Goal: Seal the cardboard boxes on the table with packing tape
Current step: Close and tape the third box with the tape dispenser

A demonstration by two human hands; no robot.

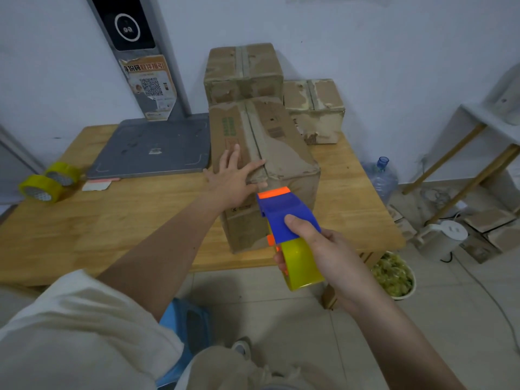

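Three closed cardboard boxes [261, 153], contents unseen; left hand [235, 181] flat atop nearest.

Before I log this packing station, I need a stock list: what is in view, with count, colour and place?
box: 3, brown, table's far middle and right
dispenser: 1, blue and orange with yellow roll, at near box's front edge
tape rolls: 2, yellow, table's left edge
scale: 1, grey, left of boxes
table: 1, wooden
water bottle: 1, clear, floor right
bowl: 1, white, floor
stool: 1, blue
left hand: flat on near box
right hand: grips dispenser
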